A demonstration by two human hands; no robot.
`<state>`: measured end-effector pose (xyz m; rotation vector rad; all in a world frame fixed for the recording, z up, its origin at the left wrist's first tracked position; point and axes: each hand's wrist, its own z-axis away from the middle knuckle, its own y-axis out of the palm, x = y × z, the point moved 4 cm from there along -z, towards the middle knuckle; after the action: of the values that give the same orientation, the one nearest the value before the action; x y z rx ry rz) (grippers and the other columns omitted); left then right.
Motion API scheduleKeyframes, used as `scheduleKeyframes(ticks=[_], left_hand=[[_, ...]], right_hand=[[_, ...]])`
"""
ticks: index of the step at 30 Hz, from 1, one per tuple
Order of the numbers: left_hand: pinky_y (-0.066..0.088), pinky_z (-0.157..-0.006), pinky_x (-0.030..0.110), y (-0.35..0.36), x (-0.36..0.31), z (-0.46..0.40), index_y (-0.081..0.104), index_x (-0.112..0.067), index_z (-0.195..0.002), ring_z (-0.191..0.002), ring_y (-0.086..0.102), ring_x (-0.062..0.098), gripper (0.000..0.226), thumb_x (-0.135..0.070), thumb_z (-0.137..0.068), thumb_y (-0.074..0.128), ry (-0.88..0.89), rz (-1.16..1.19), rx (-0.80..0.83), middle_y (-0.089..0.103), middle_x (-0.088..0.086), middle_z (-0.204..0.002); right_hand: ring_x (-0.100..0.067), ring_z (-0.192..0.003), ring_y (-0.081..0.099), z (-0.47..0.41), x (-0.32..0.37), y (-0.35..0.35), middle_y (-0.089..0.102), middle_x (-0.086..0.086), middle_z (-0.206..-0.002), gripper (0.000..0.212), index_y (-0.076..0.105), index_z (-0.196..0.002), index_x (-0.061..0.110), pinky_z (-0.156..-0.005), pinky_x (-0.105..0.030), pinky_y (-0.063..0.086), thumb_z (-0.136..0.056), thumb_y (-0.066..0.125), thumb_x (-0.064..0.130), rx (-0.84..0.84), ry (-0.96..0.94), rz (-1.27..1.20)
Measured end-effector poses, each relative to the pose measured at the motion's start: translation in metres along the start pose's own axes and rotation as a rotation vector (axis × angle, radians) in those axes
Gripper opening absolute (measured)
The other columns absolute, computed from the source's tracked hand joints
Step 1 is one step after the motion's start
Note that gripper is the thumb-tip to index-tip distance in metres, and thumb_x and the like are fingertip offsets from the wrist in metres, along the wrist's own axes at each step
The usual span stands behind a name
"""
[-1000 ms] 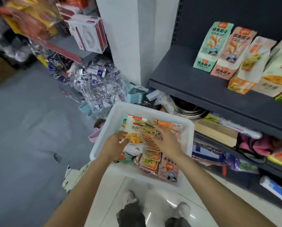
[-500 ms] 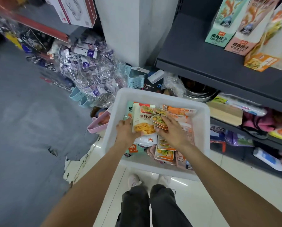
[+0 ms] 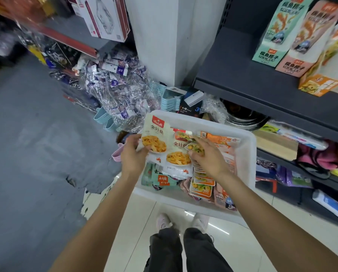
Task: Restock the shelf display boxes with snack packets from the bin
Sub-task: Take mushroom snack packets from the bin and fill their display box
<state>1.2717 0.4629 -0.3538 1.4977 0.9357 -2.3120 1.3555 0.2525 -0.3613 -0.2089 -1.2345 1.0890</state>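
While both hands reach into the white bin [image 3: 248, 154], left hand [image 3: 133, 155] pinching a cream snack packet [image 3: 155, 134] lifted above the heap, right hand [image 3: 207, 158] fingers curled on small orange packets [image 3: 201, 186], display boxes [image 3: 293, 36] on the dark shelf [image 3: 242, 75] upper right.

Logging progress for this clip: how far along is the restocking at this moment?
Early. Display boxes stand on the dark shelf; whether any got packets can't be told. In hand: the left hand grips a white noodle-picture packet lifted over the white bin; the right hand pinches a small packet. Left: many packets fill the bin.
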Motion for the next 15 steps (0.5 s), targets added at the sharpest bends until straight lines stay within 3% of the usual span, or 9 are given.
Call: scheduleKeyframes(ticks=[3,6,8,11,15], left_hand=[[0.054,-0.069,0.025,-0.011,-0.014,0.010,0.052,-0.012,-0.109,-0.083,0.064,0.001,0.032,0.004,-0.084,0.063,0.030,0.203,0.069,0.066,-0.004,-0.095],[0.055,-0.062,0.021,-0.001,-0.025,0.018,0.053,-0.021,-0.102,-0.080,0.067,0.004,0.032,0.002,-0.083,0.065,0.021,0.288,0.201,0.068,-0.009,-0.092],[0.055,-0.061,0.023,0.012,-0.029,0.021,0.052,-0.027,-0.098,-0.080,0.067,0.007,0.034,0.000,-0.082,0.067,0.006,0.285,0.283,0.069,-0.008,-0.093],[0.055,-0.062,0.024,0.028,-0.027,0.018,0.054,-0.028,-0.098,-0.078,0.068,0.011,0.031,-0.004,-0.083,0.068,0.035,0.220,0.357,0.071,-0.003,-0.091],[0.050,-0.078,0.023,0.044,-0.004,-0.001,0.062,-0.019,-0.109,-0.094,0.064,0.020,0.027,-0.003,-0.088,0.060,0.049,-0.099,0.322,0.067,0.001,-0.099]], right_hand=[[-0.017,-0.134,0.036,0.001,0.025,-0.003,0.040,0.002,-0.145,0.053,0.038,-0.143,0.019,-0.109,-0.033,0.029,-0.094,0.053,0.033,-0.006,-0.014,-0.125],[-0.008,-0.112,0.054,0.000,0.042,-0.007,0.056,0.010,-0.124,0.042,0.048,-0.136,0.020,-0.087,-0.019,0.045,-0.095,0.053,0.029,-0.004,0.038,-0.473],[-0.013,-0.109,0.061,-0.004,0.040,-0.012,0.064,0.003,-0.121,0.031,0.056,-0.125,0.018,-0.093,-0.031,0.049,-0.094,0.056,0.022,-0.085,0.096,-0.637],[-0.022,-0.103,0.064,-0.005,0.026,-0.024,0.068,-0.005,-0.114,0.018,0.060,-0.105,0.019,-0.094,-0.047,0.050,-0.090,0.059,0.008,-0.193,0.186,-0.734],[-0.024,-0.092,0.067,-0.001,0.006,-0.037,0.067,-0.009,-0.106,0.017,0.058,-0.103,0.014,-0.078,-0.042,0.056,-0.091,0.056,0.002,-0.246,0.237,-0.794]])
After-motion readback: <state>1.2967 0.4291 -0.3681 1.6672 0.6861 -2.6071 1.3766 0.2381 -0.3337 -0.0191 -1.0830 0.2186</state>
